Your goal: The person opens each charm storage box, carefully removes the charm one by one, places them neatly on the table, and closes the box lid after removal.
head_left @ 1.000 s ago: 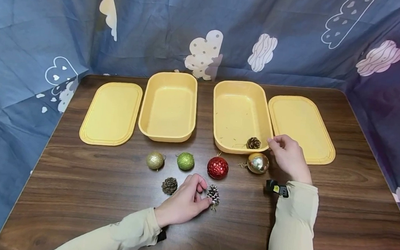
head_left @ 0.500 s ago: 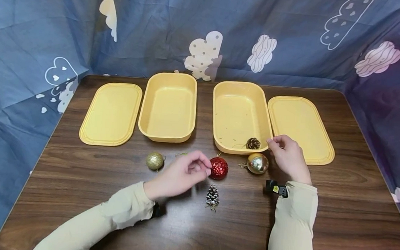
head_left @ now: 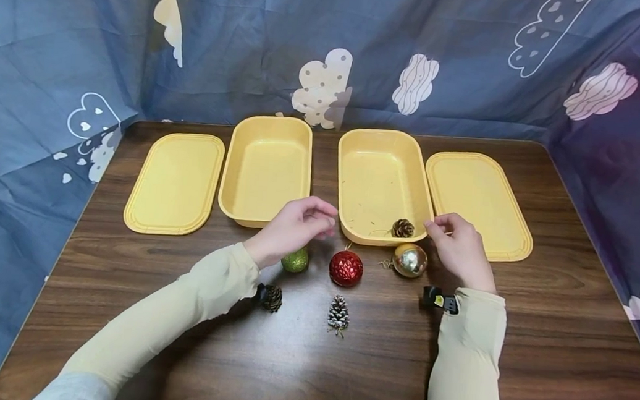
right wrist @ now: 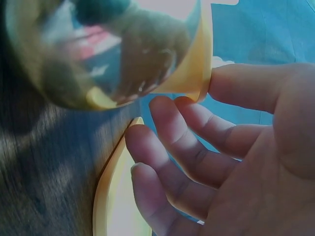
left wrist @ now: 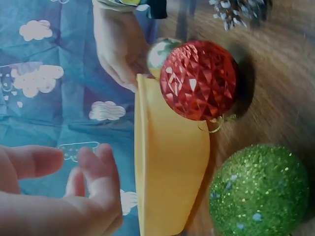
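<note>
My left hand [head_left: 294,228] hovers between the two yellow boxes, fingertips close to the near left corner of the right-hand box [head_left: 346,230]. In the left wrist view its thumb and fingers stand apart with nothing between them. My right hand [head_left: 458,244] pinches that box's near right rim between thumb and index finger; the other fingers hang loosely below, as the right wrist view shows. A brown pinecone [head_left: 403,228] lies inside the box. In front stand a shiny gold bauble [head_left: 410,260], a red faceted bauble [head_left: 345,269] and a green glitter bauble [head_left: 295,261].
The left-hand yellow box [head_left: 266,171] holds nothing. Flat yellow lids lie outside the boxes, a left lid [head_left: 175,183] and a right lid [head_left: 478,205]. Nearer are a white-tipped pinecone [head_left: 338,313] and a brown pinecone [head_left: 273,298] beside the left cuff.
My left hand has moved forward from beside the white-tipped pinecone, past the baubles, to the right-hand box. Its sleeve now covers the gold glitter bauble. My right hand has stayed at the rim.
</note>
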`<state>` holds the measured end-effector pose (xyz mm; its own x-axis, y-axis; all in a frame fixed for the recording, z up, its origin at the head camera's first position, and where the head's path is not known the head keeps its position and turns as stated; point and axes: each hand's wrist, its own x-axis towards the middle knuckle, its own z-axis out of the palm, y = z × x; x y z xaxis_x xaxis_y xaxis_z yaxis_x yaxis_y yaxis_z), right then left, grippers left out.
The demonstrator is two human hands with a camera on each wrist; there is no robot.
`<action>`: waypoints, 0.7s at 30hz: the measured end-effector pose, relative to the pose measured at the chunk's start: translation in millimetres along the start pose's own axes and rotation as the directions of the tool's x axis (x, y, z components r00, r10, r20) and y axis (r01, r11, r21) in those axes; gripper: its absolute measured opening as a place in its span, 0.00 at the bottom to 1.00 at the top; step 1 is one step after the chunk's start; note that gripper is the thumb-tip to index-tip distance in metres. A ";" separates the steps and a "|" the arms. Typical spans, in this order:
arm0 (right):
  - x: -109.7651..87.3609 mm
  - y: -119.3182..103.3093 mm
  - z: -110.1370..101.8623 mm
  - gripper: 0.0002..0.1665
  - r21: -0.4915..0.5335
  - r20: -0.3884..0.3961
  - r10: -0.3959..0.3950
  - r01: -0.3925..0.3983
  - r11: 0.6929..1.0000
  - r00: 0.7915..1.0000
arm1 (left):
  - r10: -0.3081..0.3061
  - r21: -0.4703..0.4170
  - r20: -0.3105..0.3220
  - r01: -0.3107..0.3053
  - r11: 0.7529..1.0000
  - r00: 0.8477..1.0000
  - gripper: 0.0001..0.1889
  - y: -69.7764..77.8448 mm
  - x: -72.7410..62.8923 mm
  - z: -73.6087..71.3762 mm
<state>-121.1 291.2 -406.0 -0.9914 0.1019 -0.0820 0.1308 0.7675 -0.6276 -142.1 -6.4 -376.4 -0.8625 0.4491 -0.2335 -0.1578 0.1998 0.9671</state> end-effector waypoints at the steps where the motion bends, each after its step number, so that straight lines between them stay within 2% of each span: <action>1: 0.1 -0.2 0.1 0.27 0.000 -0.006 -0.003 0.003 1.000 1.000 | -0.013 0.006 0.000 0.013 1.000 1.000 0.18 -0.6 3.7 0.8; 4: 0.5 -0.4 0.6 0.27 0.006 -0.020 -0.008 0.008 1.000 1.000 | -0.085 -0.013 -0.009 0.085 0.996 0.996 0.20 -2.6 14.3 4.6; 7: 0.9 -1.0 1.6 0.26 0.020 -0.036 -0.008 0.009 1.000 0.999 | -0.152 -0.080 -0.030 0.149 0.986 0.988 0.23 -5.4 23.6 9.0; 11: 1.7 -2.8 4.2 0.22 0.029 -0.124 -0.058 0.062 0.998 0.991 | -0.206 -0.182 -0.042 0.196 0.964 0.978 0.28 -7.2 32.4 14.2; 13: 2.6 -4.5 5.8 0.19 0.028 -0.197 -0.115 0.123 0.992 0.974 | -0.222 -0.212 -0.041 0.209 0.955 0.974 0.31 -7.7 36.4 16.3; 16: 4.4 -7.3 8.6 0.15 0.013 -0.279 -0.227 0.240 0.971 0.933 | -0.238 -0.228 -0.039 0.224 0.948 0.970 0.33 -8.5 41.9 19.0; 18: 5.9 -9.9 10.8 0.14 -0.008 -0.288 -0.300 0.311 0.950 0.909 | -0.247 -0.237 -0.043 0.230 0.944 0.968 0.34 -9.1 45.4 20.6; 21: 6.4 -13.6 13.9 0.13 -0.050 -0.247 -0.362 0.361 0.931 0.899 | -0.265 -0.261 -0.039 0.246 0.933 0.963 0.32 -10.7 51.4 23.3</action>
<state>-129.3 272.6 -408.8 -0.9383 -0.0295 0.3445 -0.2359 0.7831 -0.5755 -173.6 34.8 -401.1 -0.8081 0.3454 -0.4772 -0.4850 0.0696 0.8717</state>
